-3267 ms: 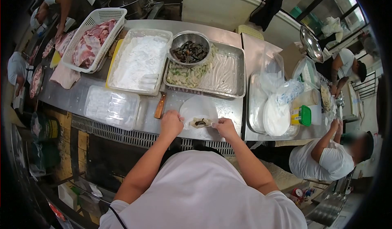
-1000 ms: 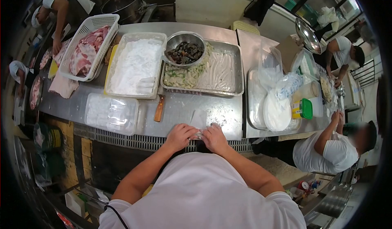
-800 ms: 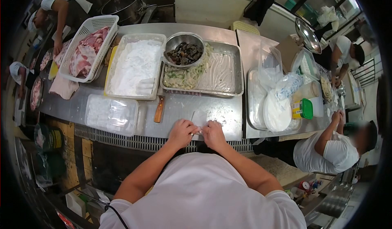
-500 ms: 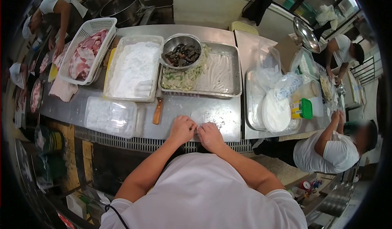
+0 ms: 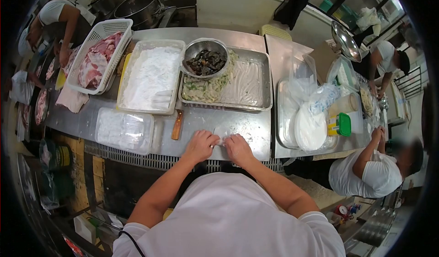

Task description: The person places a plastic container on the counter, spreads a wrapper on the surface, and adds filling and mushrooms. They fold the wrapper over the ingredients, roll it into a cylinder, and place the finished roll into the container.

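Note:
At the near edge of the steel counter, my left hand [image 5: 201, 146] and my right hand [image 5: 238, 150] face each other with their fingers bent and closed. They pinch a small whitish, translucent piece [image 5: 221, 141] between them; its kind is hard to make out, since the fingers cover most of it. To the left of my left hand lies a wooden-handled tool [image 5: 177, 126], its front end not plain to see. Beyond the hands stands a metal tray [image 5: 266, 90] with a pale green shredded mix [image 5: 203, 91] in its left part. A steel bowl [image 5: 206, 59] of dark pieces rests over that tray.
A tub of white powder [image 5: 151, 74] holds several pale rolls at its near corner. Closer stands a lidded clear container [image 5: 124, 131]. Raw meat fills a white basket [image 5: 73, 85]. Plastic bags and a green-lidded tub [image 5: 339, 124] stand right. Other people work at both sides.
My two hands have moved slightly apart, and a ring now shows on the left one. The small whitish piece stays between the fingertips.

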The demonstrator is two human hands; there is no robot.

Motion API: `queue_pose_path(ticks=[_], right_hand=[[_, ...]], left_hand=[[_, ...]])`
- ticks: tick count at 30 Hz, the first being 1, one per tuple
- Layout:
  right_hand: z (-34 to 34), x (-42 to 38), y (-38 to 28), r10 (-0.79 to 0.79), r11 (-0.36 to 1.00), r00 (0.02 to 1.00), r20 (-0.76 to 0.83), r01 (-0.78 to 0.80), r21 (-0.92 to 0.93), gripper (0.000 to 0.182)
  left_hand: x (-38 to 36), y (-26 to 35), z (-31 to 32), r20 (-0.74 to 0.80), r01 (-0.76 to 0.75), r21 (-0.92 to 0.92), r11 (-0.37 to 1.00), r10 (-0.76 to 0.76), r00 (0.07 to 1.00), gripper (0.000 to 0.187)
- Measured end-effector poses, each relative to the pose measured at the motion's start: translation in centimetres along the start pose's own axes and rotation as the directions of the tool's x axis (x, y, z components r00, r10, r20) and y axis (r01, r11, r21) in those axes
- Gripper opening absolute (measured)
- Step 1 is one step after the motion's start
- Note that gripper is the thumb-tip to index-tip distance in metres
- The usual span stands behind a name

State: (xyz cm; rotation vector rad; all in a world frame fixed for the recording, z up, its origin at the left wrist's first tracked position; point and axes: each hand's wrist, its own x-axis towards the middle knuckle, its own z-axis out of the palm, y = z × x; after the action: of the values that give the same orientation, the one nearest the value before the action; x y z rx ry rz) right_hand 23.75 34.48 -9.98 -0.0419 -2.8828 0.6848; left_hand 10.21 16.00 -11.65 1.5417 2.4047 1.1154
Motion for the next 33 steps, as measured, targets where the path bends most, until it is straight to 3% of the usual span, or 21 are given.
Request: queue_pose_path(ticks=[5, 8, 11, 14, 17, 19, 21, 24, 30, 33], right_hand=[[0.5, 0.3, 0.6, 0.012, 1.0, 1.0, 0.0, -0.012, -0.02, 0.021], [-0.4, 0.2, -0.3, -0.032, 0.999, 0.998, -0.046, 0.031, -0.021, 0.026], [0.7, -0.2, 0.6, 0.011, 0.999, 1.0, -0.002, -0.011, -0.048, 0.034], [0.0, -0.1, 0.4, 0.004, 1.0, 1.0, 0.03, -0.003, -0.028, 0.045], [-3.6, 2.5, -0.4, 0.2, 0.97, 0.979, 0.039, -0.204, 0.132, 0.049], [-7.7, 7.2, -0.5, 0.544, 0.806, 0.819, 0.183, -0.571, 0.155, 0.055], [-7.2, 9.7, 4.0, 0.495, 0.869, 0.864, 0.093, -0.491, -0.057, 0.053], [-9.7, 13.8, 4.1, 0.577, 0.748, 0.634, 0.515, -0.663, -0.021, 0.049], [-7.6, 16.7, 1.5, 0.448, 0.707, 0.645, 0.619, -0.68, 0.197, 0.075], [-7.0, 16.1, 3.1, 0.333, 0.357, 0.637, 0.695, -0.768, 0.532, 0.073]], left_hand=[[1.3, 0.1, 0.8, -0.055, 0.1, 0.014, 0.995, -0.099, 0.994, 0.006], [1.3, -0.2, 1.2, -0.038, 0.102, 0.012, 0.995, -0.101, 0.994, 0.014], [0.7, -0.3, 1.0, -0.036, -0.078, -0.04, 0.996, 0.077, 0.996, 0.029], [-0.2, -0.7, 0.6, 0.052, -0.087, 0.006, 0.996, 0.087, 0.995, 0.041], [-0.3, -0.1, 0.1, 0.052, -0.1, -0.003, 0.995, 0.1, 0.994, 0.039], [-0.3, 0.1, 0.0, 0.055, -0.09, -0.002, 0.996, 0.09, 0.994, 0.04], [-0.5, 0.1, 0.0, 0.052, -0.089, 0.01, 0.996, 0.088, 0.995, 0.041], [-0.4, -0.2, 0.2, 0.039, -0.102, 0.035, 0.994, 0.1, 0.994, 0.04], [-0.7, 0.0, -0.1, 0.008, -0.103, 0.008, 0.995, 0.103, 0.995, 0.042], [-0.5, 0.0, -0.2, 0.019, -0.097, 0.011, 0.995, 0.097, 0.995, 0.041]])
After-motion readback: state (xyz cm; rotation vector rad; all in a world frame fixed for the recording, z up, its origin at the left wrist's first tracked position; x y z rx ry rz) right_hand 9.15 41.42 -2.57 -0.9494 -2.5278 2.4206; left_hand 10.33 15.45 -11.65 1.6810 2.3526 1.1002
